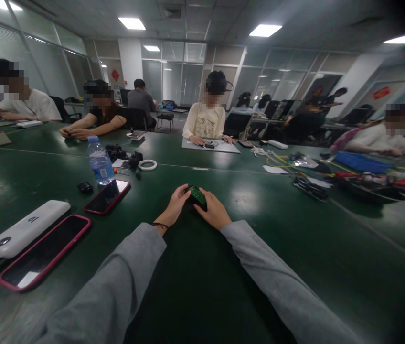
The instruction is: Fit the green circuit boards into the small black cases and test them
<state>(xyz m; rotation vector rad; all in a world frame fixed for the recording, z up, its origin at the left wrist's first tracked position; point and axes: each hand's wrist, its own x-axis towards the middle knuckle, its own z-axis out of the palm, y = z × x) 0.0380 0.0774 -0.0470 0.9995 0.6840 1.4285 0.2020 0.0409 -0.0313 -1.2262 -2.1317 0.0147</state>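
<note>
Both of my hands meet over the dark green table (pixel 202 267), a little beyond its middle. Between them sits a small green circuit board on a black part (pixel 197 195). My left hand (pixel 177 203) grips its left end with the fingers curled around it. My right hand (pixel 214 210) holds its right side from below and behind. Grey sleeves cover both forearms, and a thin dark band circles my left wrist.
At my left lie two pink-cased phones (pixel 45 258) (pixel 107 197), a white power bank (pixel 26 228), a water bottle (pixel 100 161), a small black item (pixel 85 187), a tape roll (pixel 147 165). Cables and tools (pixel 313 184) clutter the right. Several people sit around the far side.
</note>
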